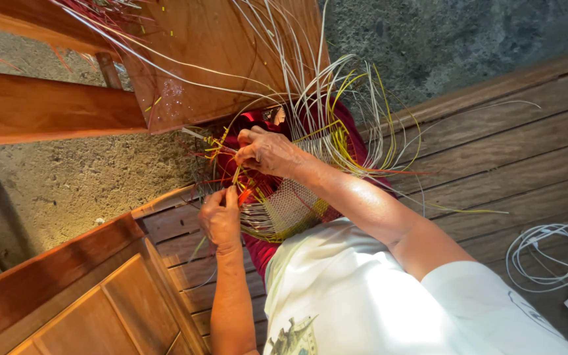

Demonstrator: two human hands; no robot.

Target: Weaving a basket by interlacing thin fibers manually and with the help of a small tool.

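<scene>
Your left hand (220, 218) is pinching strands at the near edge of the woven panel (290, 207), fingers closed on them. Your right hand (267, 151) is curled shut, gripping yellow and white strands (336, 112) at the panel's far edge. The half-woven panel is lying on the red cloth (261, 250) over your lap, between both hands, its loose strands fanning outward towards the wooden furniture (218, 59). You are sitting on a wooden plank floor (494, 158). A white cable (547, 256) is lying coiled on the floor, well apart from the work.
</scene>
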